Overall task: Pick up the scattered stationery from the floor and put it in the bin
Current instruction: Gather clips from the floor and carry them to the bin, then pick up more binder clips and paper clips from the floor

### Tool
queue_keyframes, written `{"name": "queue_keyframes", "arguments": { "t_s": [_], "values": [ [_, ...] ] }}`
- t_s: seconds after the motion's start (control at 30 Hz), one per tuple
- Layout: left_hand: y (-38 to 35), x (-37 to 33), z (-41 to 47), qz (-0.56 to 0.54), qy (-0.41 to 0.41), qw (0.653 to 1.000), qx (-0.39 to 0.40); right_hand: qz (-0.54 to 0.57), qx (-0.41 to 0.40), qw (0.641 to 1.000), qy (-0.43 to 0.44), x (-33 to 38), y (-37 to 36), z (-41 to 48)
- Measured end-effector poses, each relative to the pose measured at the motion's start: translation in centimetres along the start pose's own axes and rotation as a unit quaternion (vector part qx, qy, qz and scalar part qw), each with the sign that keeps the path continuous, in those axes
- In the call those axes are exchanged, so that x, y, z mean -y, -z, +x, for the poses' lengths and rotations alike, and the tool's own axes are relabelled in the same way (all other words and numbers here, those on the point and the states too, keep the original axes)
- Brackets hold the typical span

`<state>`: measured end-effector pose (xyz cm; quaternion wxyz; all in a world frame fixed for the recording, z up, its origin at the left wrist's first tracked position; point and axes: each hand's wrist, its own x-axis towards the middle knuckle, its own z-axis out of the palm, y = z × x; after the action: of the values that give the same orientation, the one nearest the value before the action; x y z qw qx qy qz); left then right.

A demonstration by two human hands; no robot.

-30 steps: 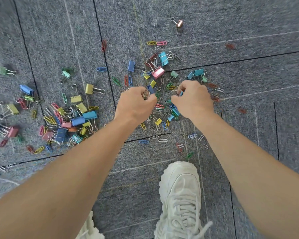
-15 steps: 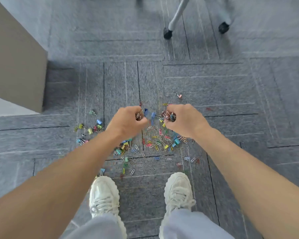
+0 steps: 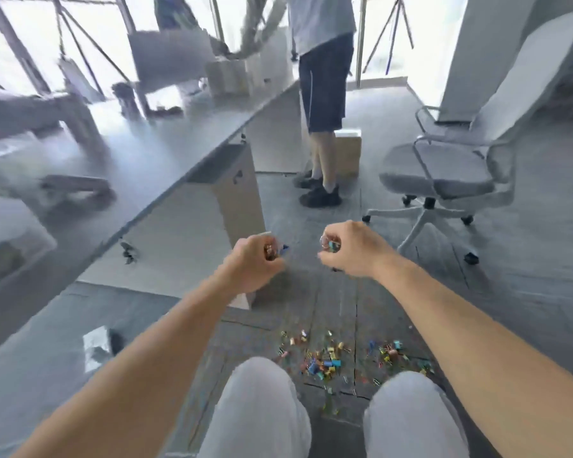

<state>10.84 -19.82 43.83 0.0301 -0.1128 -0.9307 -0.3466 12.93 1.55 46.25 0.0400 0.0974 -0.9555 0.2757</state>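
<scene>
My left hand is raised in front of me, fingers curled round a small bunch of clips; a blue one pokes out past the fingers. Level with it on the right, my right hand grips another bunch of coloured clips. Far below, between my knees, the rest of the coloured binder clips and paper clips lie scattered on the grey carpet. No bin shows in this blurred view.
A long grey desk runs along the left, with a beige cabinet at its end just beyond my left hand. A person stands ahead. A grey office chair on castors stands to the right.
I have risen from the floor with a handful of clips in each hand. The view has swung up from the carpet to the room, and the clip pile now lies far below.
</scene>
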Motion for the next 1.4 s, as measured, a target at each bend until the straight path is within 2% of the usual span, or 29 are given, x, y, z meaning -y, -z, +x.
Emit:
{"name": "queue_keyframes", "arguments": {
  "t_s": [0.1, 0.33, 0.5, 0.73, 1.0, 1.13, 1.27, 1.4],
  "values": [
    [5.9, 0.0, -4.3, 0.023, -0.005, 0.999, -0.031, 0.013, -0.010, 0.998, 0.054, 6.9, 0.5, -0.7],
    [17.7, 2.9, -11.1, 0.066, 0.049, 0.989, -0.120, 0.009, 0.016, 0.984, 0.179, 21.1, -1.8, 0.3],
    [25.7, 6.5, -13.3, 0.072, 0.086, 0.979, -0.168, 0.049, 0.068, 0.973, 0.216, 28.4, -3.9, 2.9],
    [36.1, 13.0, -13.7, 0.123, 0.154, 0.964, -0.181, 0.099, 0.078, 0.954, 0.274, 39.4, -8.6, 9.3],
    [41.4, 19.4, -11.9, 0.173, 0.248, 0.949, -0.086, 0.077, 0.134, 0.942, 0.298, 48.9, -14.2, 16.3],
    [41.0, 21.0, -11.0, 0.120, 0.304, 0.944, -0.035, 0.021, 0.182, 0.942, 0.280, 49.8, -17.0, 17.8],
    [40.7, 21.7, -11.1, 0.105, 0.309, 0.945, 0.002, -0.062, 0.231, 0.940, 0.243, 50.1, -17.4, 18.1],
    [40.5, 20.8, -12.6, 0.157, 0.278, 0.947, -0.030, -0.078, 0.232, 0.939, 0.241, 50.0, -15.8, 17.2]
  ]
}}
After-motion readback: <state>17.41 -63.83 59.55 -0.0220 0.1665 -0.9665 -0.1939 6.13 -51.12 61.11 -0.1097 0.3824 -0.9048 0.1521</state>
